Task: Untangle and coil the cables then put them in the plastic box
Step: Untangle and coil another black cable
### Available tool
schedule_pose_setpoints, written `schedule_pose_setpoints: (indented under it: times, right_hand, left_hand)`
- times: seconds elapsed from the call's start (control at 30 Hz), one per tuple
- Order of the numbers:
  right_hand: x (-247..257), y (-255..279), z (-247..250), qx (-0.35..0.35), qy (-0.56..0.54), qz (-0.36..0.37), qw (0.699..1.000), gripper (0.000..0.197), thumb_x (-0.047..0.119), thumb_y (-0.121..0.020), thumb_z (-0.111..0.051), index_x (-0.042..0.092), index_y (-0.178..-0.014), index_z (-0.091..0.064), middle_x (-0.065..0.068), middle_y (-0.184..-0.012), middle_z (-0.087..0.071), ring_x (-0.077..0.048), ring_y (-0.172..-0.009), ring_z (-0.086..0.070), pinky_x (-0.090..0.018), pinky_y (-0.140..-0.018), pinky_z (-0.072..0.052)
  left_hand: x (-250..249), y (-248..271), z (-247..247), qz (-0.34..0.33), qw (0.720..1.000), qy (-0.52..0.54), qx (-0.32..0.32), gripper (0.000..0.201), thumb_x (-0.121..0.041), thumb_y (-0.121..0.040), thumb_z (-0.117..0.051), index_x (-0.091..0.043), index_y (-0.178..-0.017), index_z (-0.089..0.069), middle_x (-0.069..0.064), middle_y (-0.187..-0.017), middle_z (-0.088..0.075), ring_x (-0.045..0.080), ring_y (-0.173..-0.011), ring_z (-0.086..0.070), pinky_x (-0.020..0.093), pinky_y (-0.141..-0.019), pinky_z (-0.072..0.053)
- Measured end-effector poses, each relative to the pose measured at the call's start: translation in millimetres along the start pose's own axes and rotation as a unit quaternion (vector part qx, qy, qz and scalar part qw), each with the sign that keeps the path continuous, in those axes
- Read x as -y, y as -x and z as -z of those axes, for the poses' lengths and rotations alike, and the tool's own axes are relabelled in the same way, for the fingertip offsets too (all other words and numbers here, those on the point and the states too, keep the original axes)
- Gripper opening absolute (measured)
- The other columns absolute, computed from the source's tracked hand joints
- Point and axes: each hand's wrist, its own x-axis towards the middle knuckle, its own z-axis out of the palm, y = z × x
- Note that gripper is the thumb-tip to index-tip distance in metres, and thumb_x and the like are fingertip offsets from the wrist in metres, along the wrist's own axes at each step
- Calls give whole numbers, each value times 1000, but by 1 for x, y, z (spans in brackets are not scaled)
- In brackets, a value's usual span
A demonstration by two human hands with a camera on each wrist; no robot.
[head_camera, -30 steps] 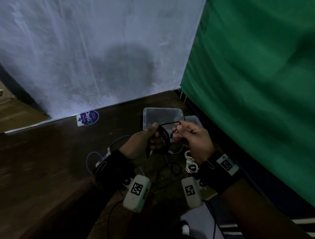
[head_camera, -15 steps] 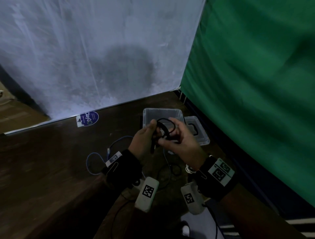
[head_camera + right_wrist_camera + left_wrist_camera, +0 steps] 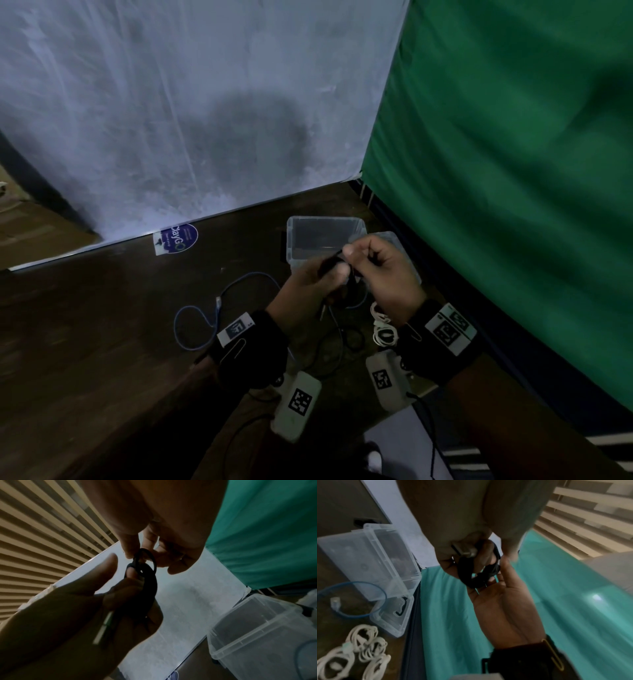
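Black cable [image 3: 337, 274], bundled in loops, sat clasped in the left hand [image 3: 308, 291] just in front of the plastic box [image 3: 325, 236]. The right hand [image 3: 387, 274] pinched one loop, touching the left.

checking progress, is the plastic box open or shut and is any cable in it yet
Open: the plastic box has no lid on, and its lid lies beside it. No cable shows inside. Both hands hold the black cable above the table.
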Motion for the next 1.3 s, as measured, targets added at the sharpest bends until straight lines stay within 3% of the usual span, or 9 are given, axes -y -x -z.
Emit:
schedule_pose_setpoints:
  times: [0.1, 0.3, 0.63, 0.73, 0.9, 1.0, 1.1, 1.17, 1.3]
  right_hand:
    - [3, 0, 0, -27, -9, 8, 1000, 12, 11, -90, -68, 20, -82, -69, 9, -72, -64, -5, -72, -61, -23, -71, -50]
    - [12, 5, 3, -52, -61, -11, 997, 15, 16, -92, -66, 11, -105, -70, 10, -71, -69, -2, -69, -64, -20, -68, -52]
    - [3, 1, 20, 102, -179, -182, 961, 26, 24, -82, -69, 10, -104, -70, 0, -83, -68, -9, -72, -59, -29, -75, -47]
    - [8, 0, 20, 89, -80, -109, 987, 11, 17, -89, -66, 7, -91, -67, 4, -73, -68, -5, -66, -61, -20, -67, -48]
    - [26, -16, 29, 2, 13, 19, 1000, 17, 14, -94, -64, 1, -83, -59, 8, -63, -63, -2, -57, -55, -15, -59, -45]
    - [32, -25, 39, -47, 50, 47, 997, 19, 18, -93, -65, 7, -80, -59, 8, -59, -59, -4, -56, -51, -16, -57, -43]
    - [29, -30, 46, -74, 58, 48, 994, 19, 25, -93, -66, 18, -77, -58, -18, -75, -64, -16, -63, -53, -30, -63, -47]
    - [27, -32, 49, -105, 36, 37, 993, 19, 23, -93, -66, 13, -79, -58, -31, -82, -61, -21, -63, -53, -34, -64, -47]
    - [25, -33, 59, -81, -61, 15, 995, 13, 11, -90, -68, 6, -84, -57, -25, -79, -60, -17, -61, -55, -29, -63, -50]
  left_hand:
    - [-3, -3, 2, -31, 995, -91, 21, 23, -19, -86, -69, -18, -107, -59, 3, -102, -68, 17, -97, -66, 35, -85, -54]
    - [-3, -4, 0, -57, 995, -84, -22, 8, -16, -89, -64, -13, -94, -69, -6, -81, -70, 8, -78, -65, 26, -72, -51]
    - [-4, 0, 5, -1, 1000, 26, 0, 26, -26, -80, -63, -15, -103, -66, 4, -97, -71, 18, -92, -67, 33, -80, -55]
    - [1, 1, 3, 27, 999, 39, 26, 20, -29, -87, -60, -19, -103, -67, 6, -101, -70, 23, -95, -65, 34, -82, -54]
    - [9, -3, -1, 111, 985, 121, 54, 51, -45, -96, -48, -14, -137, -47, 10, -133, -59, 23, -119, -59, 37, -100, -48]
    - [11, -1, -3, 167, 980, 111, 18, 48, -43, -96, -49, -14, -134, -49, 10, -123, -64, 18, -100, -67, 26, -76, -55]
    - [11, -3, -2, 147, 987, 36, 55, 45, -34, -99, -48, 2, -126, -50, 15, -102, -58, 26, -88, -58, 25, -71, -48]
    - [4, -4, -2, 109, 992, -1, 64, 28, -23, -102, -42, 1, -107, -55, 4, -83, -57, 12, -73, -55, 21, -65, -44]
    - [-11, -9, -4, 41, 998, 47, 6, 19, -10, -102, -36, -4, -87, -46, 2, -64, -38, 6, -52, -40, 17, -52, -38]
